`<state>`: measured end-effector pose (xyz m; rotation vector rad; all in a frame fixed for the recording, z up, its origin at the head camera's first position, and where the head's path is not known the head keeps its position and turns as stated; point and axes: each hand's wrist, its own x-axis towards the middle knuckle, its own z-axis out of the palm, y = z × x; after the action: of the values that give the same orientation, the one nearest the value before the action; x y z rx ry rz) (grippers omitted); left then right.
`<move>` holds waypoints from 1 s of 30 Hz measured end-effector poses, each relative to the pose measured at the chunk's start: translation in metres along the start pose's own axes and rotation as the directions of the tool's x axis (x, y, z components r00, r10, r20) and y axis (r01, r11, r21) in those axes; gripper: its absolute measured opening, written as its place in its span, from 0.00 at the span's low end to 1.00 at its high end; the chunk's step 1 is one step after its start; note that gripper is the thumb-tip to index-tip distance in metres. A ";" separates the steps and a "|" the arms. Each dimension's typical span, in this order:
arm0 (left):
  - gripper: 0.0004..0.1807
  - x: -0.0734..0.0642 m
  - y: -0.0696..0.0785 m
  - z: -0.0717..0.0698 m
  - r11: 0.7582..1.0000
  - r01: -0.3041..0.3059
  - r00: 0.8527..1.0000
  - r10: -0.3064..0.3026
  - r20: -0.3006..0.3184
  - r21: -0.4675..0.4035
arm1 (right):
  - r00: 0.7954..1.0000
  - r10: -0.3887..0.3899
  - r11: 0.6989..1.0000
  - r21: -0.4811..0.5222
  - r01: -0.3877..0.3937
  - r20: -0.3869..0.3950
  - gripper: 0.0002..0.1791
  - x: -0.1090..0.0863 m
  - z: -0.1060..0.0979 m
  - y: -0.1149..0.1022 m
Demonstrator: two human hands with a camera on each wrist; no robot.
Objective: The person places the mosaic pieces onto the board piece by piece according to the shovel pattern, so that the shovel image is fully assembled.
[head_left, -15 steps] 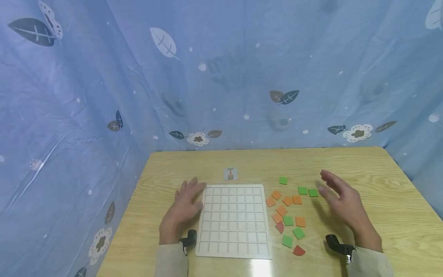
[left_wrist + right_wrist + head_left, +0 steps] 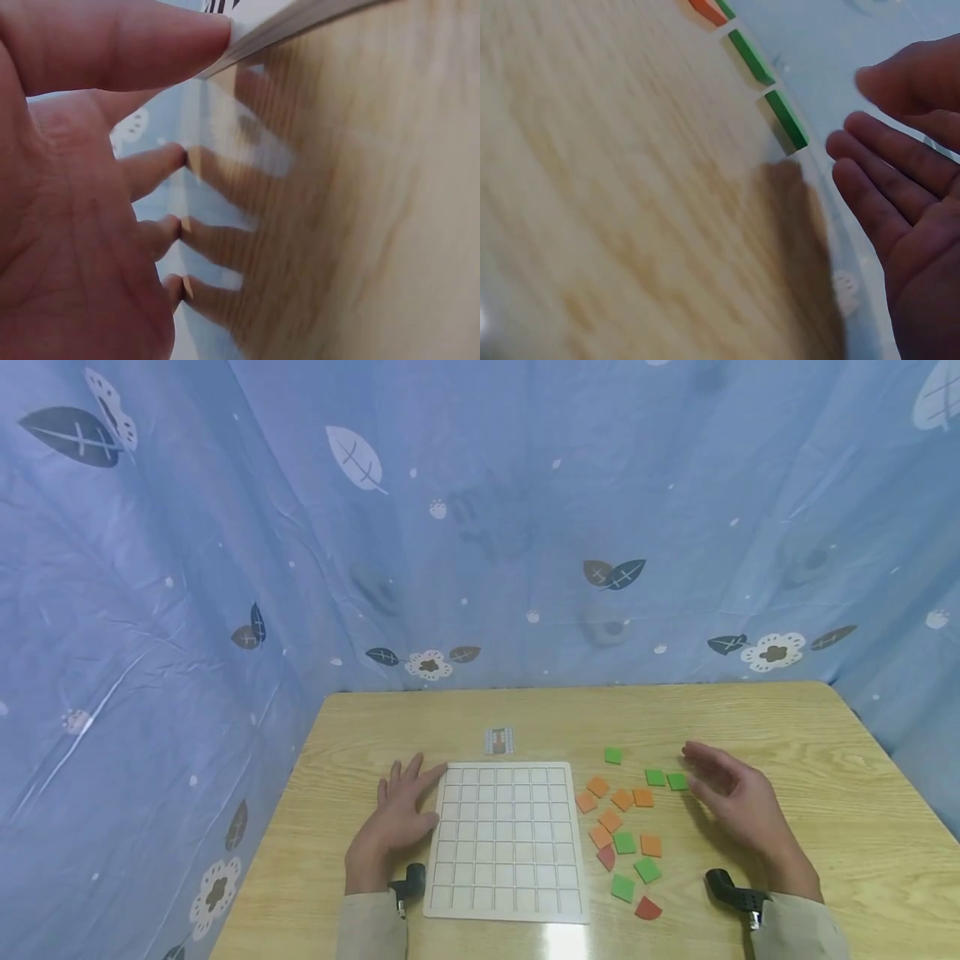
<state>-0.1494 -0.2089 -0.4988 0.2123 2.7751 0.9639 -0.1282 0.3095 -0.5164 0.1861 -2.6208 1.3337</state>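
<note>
A white square board (image 2: 505, 843) with a grid of cells lies flat on the table. My left hand (image 2: 397, 817) rests at its left side, fingers spread, with the thumb and index fingertip right at the board's edge. In the left wrist view the other fingertips (image 2: 178, 156) touch the wood, and the thumb meets the board (image 2: 277, 26). My right hand (image 2: 738, 797) hovers over the table at the right, fingers loosely bent and holding nothing. Closest to its fingertips lies a green square tile (image 2: 677, 782), which the right wrist view shows as a thin green tile (image 2: 786, 120).
Several orange tiles (image 2: 610, 821) and green tiles (image 2: 623, 888) lie scattered right of the board, with two red quarter-round pieces, one near the front (image 2: 648, 908). Behind the board lies a small printed card (image 2: 498, 741). A blue patterned curtain (image 2: 525, 527) hangs behind the table.
My left fingers have spread and settled lower beside the board. The right hand has shifted slightly toward me and down. Board and tiles have stayed in place.
</note>
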 end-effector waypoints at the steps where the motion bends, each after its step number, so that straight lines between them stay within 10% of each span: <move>1: 0.47 0.000 0.000 0.001 1.000 -0.001 1.000 0.001 -0.001 0.002 | 1.000 -0.001 1.000 0.000 0.001 0.010 0.30 0.000 0.000 0.001; 30: 0.44 0.001 -0.002 0.003 1.000 0.006 1.000 -0.006 -0.031 -0.009 | 0.999 0.003 0.996 -0.090 -0.008 -0.052 0.24 -0.002 0.006 0.008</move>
<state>-0.1499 -0.2081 -0.5025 0.1894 2.7971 0.9869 -0.1291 0.3094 -0.5269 0.1297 -2.6333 1.2023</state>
